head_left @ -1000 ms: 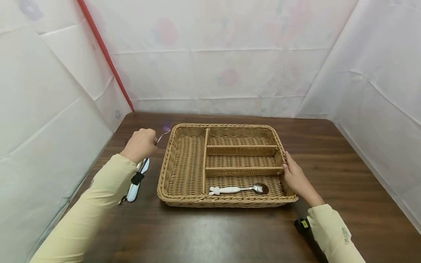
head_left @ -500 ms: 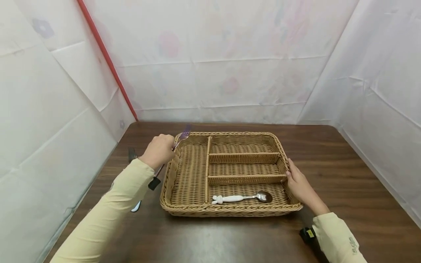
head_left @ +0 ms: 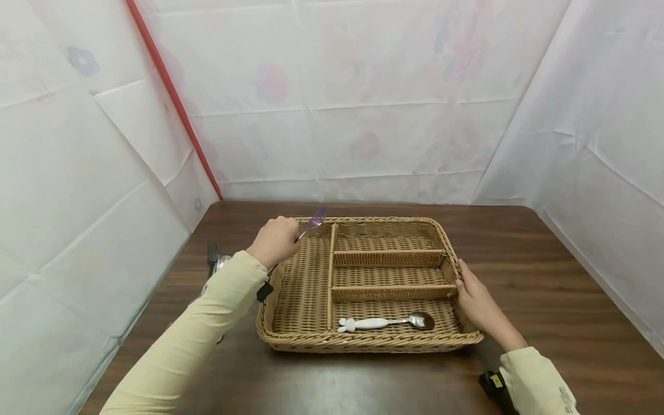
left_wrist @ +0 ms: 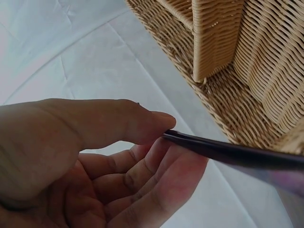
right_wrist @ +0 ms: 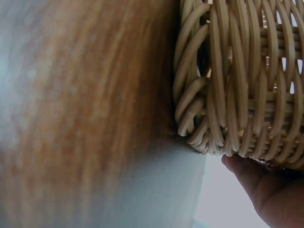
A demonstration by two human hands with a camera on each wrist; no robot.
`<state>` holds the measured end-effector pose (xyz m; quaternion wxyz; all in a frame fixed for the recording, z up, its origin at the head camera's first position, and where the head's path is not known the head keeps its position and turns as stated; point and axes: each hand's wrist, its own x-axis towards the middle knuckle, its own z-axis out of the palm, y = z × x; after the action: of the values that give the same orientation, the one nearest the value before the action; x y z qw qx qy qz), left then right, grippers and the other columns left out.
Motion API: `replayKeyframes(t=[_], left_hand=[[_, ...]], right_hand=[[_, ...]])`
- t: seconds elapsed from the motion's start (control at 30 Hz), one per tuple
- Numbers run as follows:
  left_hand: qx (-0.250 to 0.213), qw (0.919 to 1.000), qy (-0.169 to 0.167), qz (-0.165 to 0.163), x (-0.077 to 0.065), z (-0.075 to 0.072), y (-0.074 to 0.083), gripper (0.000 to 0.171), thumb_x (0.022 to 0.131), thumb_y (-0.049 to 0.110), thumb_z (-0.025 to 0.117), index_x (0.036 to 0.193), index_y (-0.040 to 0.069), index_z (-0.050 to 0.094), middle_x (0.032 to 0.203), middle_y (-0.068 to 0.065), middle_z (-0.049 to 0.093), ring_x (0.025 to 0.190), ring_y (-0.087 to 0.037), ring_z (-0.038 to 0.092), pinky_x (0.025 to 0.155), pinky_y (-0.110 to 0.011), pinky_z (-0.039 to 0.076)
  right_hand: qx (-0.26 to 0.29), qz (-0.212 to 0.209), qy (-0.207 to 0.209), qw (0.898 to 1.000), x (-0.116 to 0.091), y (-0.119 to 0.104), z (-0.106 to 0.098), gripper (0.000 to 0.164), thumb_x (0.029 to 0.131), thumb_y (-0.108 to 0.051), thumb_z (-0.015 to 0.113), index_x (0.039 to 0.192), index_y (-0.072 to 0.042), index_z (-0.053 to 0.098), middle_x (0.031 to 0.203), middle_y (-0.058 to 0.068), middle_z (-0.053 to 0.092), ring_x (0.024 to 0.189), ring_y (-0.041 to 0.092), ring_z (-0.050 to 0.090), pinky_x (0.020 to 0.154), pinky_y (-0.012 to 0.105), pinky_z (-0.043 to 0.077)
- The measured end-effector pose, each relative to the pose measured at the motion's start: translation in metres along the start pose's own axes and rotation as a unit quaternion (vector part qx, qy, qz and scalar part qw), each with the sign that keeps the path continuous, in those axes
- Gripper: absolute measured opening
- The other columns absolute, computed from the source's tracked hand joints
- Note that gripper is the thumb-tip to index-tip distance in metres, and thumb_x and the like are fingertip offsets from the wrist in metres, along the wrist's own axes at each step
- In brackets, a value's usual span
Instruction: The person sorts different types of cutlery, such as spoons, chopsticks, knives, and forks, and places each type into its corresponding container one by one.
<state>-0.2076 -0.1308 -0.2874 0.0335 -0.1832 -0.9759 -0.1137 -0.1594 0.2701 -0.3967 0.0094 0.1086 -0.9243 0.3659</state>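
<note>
My left hand (head_left: 275, 241) is over the left rim of a wicker basket (head_left: 394, 341) with several compartments. It pinches a fork with purple tines (head_left: 317, 217), which point away over the far left corner. In the left wrist view, thumb and fingers hold the end of the dark fork handle (left_wrist: 228, 152). My right hand (head_left: 477, 300) grips the basket's right rim, its thumb over the inner side. A spoon with a white rabbit-shaped handle (head_left: 368, 324) lies in the front right compartment.
Left of the basket, a dark fork (head_left: 212, 252) and a shiny piece (head_left: 223, 262) lie on the brown table (head_left: 332, 383), partly hidden by my left sleeve (head_left: 207, 323). White sheets (head_left: 363, 144) hang around the back and sides.
My left hand has carried the purple fork rightwards, from the table on the left to over the basket's left side. My right hand stays on the rim. The camera view has tilted up slightly.
</note>
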Motion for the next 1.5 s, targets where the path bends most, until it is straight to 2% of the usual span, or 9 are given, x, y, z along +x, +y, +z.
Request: replayKeyframes(t=[0.27, 0.5, 0.63, 0.8, 1.03, 1.13, 1.33, 1.4, 1.5], left_hand=[[-0.007, 0.9997, -0.024, 0.008, 0.012, 0.013, 0.012, 0.035, 0.078, -0.012, 0.053, 0.061, 0.013, 0.035, 0.056, 0.002, 0.028, 0.049, -0.011, 0.023, 0.047, -0.027, 0.024], [0.001, 0.9992, -0.037, 0.019, 0.029, 0.013, 0.019, 0.029, 0.084, -0.010, 0.054, 0.066, 0.011, 0.043, 0.057, 0.002, 0.029, 0.050, -0.011, 0.023, 0.046, -0.027, 0.023], [0.000, 0.9985, -0.052, 0.018, 0.039, 0.013, 0.025, 0.033, 0.084, -0.010, 0.052, 0.065, 0.013, 0.038, 0.057, 0.002, 0.024, 0.050, -0.011, 0.020, 0.047, -0.028, 0.022], [0.009, 0.9962, -0.067, 0.055, 0.050, 0.014, 0.033, 0.042, 0.083, -0.015, 0.048, 0.065, 0.016, 0.026, 0.059, 0.003, 0.017, 0.052, -0.011, 0.015, 0.051, -0.027, 0.022], [0.053, 0.9919, -0.075, 0.087, 0.066, 0.016, 0.041, 0.026, 0.084, -0.010, 0.057, 0.070, 0.010, 0.048, 0.061, 0.001, 0.041, 0.056, -0.013, 0.036, 0.056, -0.028, 0.036], [0.065, 0.9899, -0.077, 0.100, 0.073, 0.015, 0.044, 0.028, 0.081, -0.013, 0.056, 0.068, 0.010, 0.046, 0.062, 0.001, 0.041, 0.059, -0.014, 0.038, 0.058, -0.029, 0.038], [0.064, 0.9859, -0.086, 0.128, 0.082, 0.013, 0.046, 0.040, 0.076, -0.016, 0.052, 0.061, 0.014, 0.031, 0.056, 0.003, 0.027, 0.055, -0.013, 0.029, 0.056, -0.028, 0.032], [0.061, 0.9851, -0.087, 0.135, 0.083, 0.015, 0.047, 0.039, 0.076, -0.016, 0.053, 0.061, 0.014, 0.032, 0.057, 0.003, 0.029, 0.056, -0.014, 0.030, 0.056, -0.028, 0.033], [0.059, 0.9844, -0.086, 0.142, 0.085, 0.018, 0.047, 0.028, 0.078, -0.014, 0.056, 0.065, 0.009, 0.048, 0.062, 0.001, 0.047, 0.061, -0.015, 0.044, 0.061, -0.028, 0.043]], right_hand=[[0.000, 0.004, -0.001, 1.000, -0.006, 0.003, 0.003, 0.054, 0.102, -0.006, 0.031, 0.145, 0.014, 0.005, 0.146, 0.040, 0.009, 0.134, 0.054, 0.012, 0.105, 0.063, 0.015], [-0.006, -0.011, 0.009, 1.000, -0.001, 0.003, 0.003, 0.052, 0.103, -0.005, 0.031, 0.144, 0.016, 0.006, 0.145, 0.041, 0.011, 0.133, 0.055, 0.013, 0.104, 0.063, 0.016], [-0.003, -0.013, 0.006, 1.000, -0.001, 0.000, 0.001, 0.052, 0.103, -0.007, 0.030, 0.144, 0.016, 0.006, 0.146, 0.041, 0.010, 0.133, 0.055, 0.013, 0.104, 0.062, 0.017], [-0.004, -0.002, -0.001, 1.000, -0.002, -0.002, -0.001, 0.053, 0.103, -0.007, 0.030, 0.144, 0.015, 0.005, 0.146, 0.040, 0.010, 0.133, 0.055, 0.013, 0.104, 0.063, 0.017], [-0.002, -0.001, 0.000, 1.000, 0.000, -0.002, -0.002, 0.053, 0.103, -0.008, 0.030, 0.145, 0.013, 0.004, 0.147, 0.039, 0.009, 0.135, 0.053, 0.012, 0.106, 0.061, 0.015], [0.001, -0.001, -0.003, 1.000, 0.003, -0.001, -0.003, 0.054, 0.104, -0.009, 0.029, 0.146, 0.012, 0.003, 0.149, 0.037, 0.007, 0.136, 0.052, 0.010, 0.106, 0.061, 0.014], [0.009, 0.008, -0.012, 1.000, 0.005, -0.002, -0.004, 0.054, 0.105, -0.013, 0.026, 0.147, 0.009, 0.000, 0.150, 0.034, 0.004, 0.137, 0.049, 0.007, 0.107, 0.061, 0.012], [0.010, 0.008, -0.013, 1.000, 0.005, -0.002, -0.004, 0.054, 0.105, -0.013, 0.026, 0.147, 0.010, 0.000, 0.150, 0.035, 0.004, 0.137, 0.050, 0.007, 0.107, 0.061, 0.012], [0.008, 0.009, -0.013, 1.000, 0.003, -0.003, -0.004, 0.054, 0.104, -0.011, 0.027, 0.147, 0.010, 0.001, 0.150, 0.035, 0.006, 0.137, 0.050, 0.008, 0.106, 0.061, 0.013]])
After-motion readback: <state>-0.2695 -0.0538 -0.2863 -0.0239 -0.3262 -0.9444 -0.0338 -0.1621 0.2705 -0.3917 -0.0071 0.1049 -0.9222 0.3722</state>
